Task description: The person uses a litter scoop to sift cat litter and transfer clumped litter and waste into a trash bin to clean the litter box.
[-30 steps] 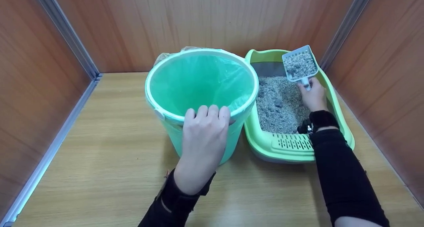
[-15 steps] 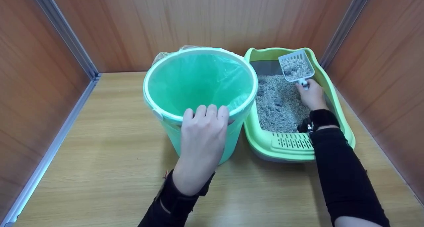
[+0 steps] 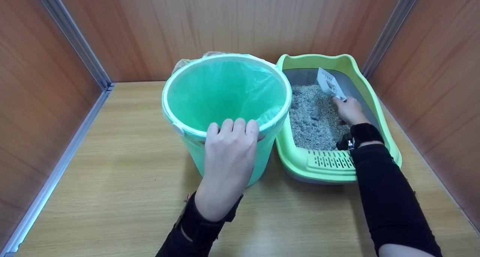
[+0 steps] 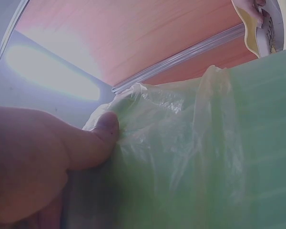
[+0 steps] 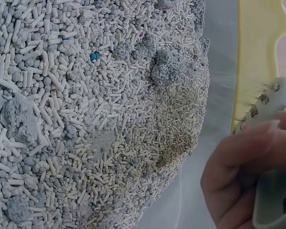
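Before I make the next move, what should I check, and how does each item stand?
1. Bin held: ok, left hand grips its front rim.
2. Bag lining the bin: ok, its mouth is open.
3. Scoop gripped: ok, right hand holds its handle.
4. Scoop level: not ok, it is tipped steeply within the litter box.
5. Scoop emptied: cannot tell, its hollow is not clearly visible.
6. Litter free of clumps: not ok, several grey ones show.
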`<state>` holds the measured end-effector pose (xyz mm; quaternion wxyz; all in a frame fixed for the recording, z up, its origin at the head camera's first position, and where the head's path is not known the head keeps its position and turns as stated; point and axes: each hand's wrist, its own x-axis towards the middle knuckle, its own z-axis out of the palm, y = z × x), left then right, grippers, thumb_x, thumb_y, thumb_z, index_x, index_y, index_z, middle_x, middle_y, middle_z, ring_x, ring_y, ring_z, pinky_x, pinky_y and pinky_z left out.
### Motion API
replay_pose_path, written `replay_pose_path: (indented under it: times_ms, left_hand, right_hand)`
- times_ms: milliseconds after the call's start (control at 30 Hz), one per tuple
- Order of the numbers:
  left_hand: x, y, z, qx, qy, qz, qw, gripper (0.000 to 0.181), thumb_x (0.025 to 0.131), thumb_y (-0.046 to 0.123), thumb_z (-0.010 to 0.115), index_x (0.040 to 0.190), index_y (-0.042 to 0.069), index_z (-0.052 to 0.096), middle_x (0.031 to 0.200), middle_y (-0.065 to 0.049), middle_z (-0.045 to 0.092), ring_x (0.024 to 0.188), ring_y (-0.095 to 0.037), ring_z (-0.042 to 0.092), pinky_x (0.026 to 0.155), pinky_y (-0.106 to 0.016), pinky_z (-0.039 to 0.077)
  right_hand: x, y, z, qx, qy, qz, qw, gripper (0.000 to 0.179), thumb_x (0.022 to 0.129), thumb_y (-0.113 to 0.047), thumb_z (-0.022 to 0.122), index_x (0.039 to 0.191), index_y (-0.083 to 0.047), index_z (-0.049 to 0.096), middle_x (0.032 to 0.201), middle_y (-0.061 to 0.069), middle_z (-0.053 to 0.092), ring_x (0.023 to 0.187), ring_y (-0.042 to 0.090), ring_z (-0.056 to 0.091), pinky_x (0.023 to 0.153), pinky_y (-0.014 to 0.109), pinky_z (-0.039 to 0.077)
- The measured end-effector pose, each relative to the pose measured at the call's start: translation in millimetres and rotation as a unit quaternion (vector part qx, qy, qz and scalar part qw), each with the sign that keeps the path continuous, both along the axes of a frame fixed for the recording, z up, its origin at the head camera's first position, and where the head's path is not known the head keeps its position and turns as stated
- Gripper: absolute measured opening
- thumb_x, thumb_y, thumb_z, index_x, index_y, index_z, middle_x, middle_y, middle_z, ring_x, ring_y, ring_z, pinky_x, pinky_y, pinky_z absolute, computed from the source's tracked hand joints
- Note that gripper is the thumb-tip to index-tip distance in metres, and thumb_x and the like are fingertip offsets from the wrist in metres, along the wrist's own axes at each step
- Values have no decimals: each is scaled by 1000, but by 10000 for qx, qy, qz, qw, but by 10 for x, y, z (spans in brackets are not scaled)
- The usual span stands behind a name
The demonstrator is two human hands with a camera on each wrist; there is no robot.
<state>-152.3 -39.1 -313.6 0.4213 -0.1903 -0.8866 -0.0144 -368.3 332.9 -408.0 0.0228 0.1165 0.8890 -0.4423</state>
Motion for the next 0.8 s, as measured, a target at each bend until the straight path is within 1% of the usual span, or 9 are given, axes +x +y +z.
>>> replay_pose_path:
  times_ms: [67, 200, 367, 467, 533, 600, 700, 733, 800]
  left_hand:
    - [-2, 1, 0, 5, 68, 10, 10000, 43, 98, 32, 76, 72, 12, 48, 61, -2, 40, 55, -22, 42, 57, -34, 33]
    - [-5, 2, 0, 29, 188, -2, 9998, 45, 98, 34, 76, 70, 13, 47, 60, -2, 40, 54, -22, 41, 57, -34, 32]
    - [-3, 2, 2, 13, 116, 1, 9999, 43, 99, 33, 75, 72, 12, 48, 61, -3, 42, 55, -22, 44, 57, -34, 33]
    - [3, 4, 8, -13, 39, 6, 10000, 42, 99, 32, 75, 72, 12, 50, 61, -3, 43, 56, -23, 45, 57, -34, 34]
    - [5, 4, 12, -23, 10, 7, 10000, 41, 99, 31, 75, 72, 12, 50, 61, -3, 44, 56, -23, 45, 57, -34, 34]
    - [5, 4, 13, -25, 19, 4, 10000, 41, 99, 31, 75, 72, 12, 50, 62, -3, 44, 56, -23, 45, 57, -34, 34]
    - [3, 4, 13, -29, 44, 11, 10000, 42, 99, 32, 75, 72, 13, 49, 61, -2, 42, 56, -22, 44, 57, -34, 34]
    - [2, 3, 11, -25, 53, 14, 10000, 43, 98, 33, 75, 72, 13, 49, 61, -2, 42, 56, -22, 44, 58, -34, 34]
    - [2, 1, 9, -19, 54, 20, 10000, 43, 98, 34, 75, 72, 13, 49, 61, -2, 42, 56, -22, 43, 58, -34, 34]
  right_hand:
    - [1, -1, -1, -108, -5, 13, 9999, 36, 112, -44, 42, 100, -10, 42, 77, 0, 38, 58, 10, 43, 59, 29, 56]
    - [5, -3, -6, -340, -20, -4, 9994, 37, 112, -43, 43, 94, -12, 39, 71, -5, 36, 56, 9, 41, 59, 29, 55]
    - [13, -10, -9, -499, -41, -28, 9987, 36, 112, -43, 44, 95, -12, 40, 73, -4, 37, 55, 9, 42, 58, 29, 54]
    - [13, 1, -14, -547, -49, -33, 9985, 34, 112, -43, 44, 98, -12, 41, 76, -3, 39, 55, 8, 43, 58, 28, 54]
    - [8, 9, -18, -359, 20, 0, 9994, 34, 112, -42, 44, 102, -10, 43, 80, 0, 41, 57, 9, 45, 57, 28, 55]
    - [4, 14, -21, 40, 174, 21, 9998, 37, 112, -41, 46, 108, -4, 47, 87, 5, 46, 63, 13, 50, 59, 29, 54]
    - [4, 23, -27, 846, 453, -3, 9954, 45, 110, -38, 52, 122, 6, 51, 103, 17, 53, 82, 24, 56, 70, 34, 50]
    - [7, 26, -30, 1048, 517, -17, 9932, 48, 110, -37, 54, 126, 8, 51, 108, 20, 54, 88, 29, 56, 74, 37, 49]
    - [10, 34, -40, 1384, 575, -44, 9887, 50, 109, -36, 57, 133, 7, 51, 114, 23, 56, 96, 35, 54, 80, 43, 45]
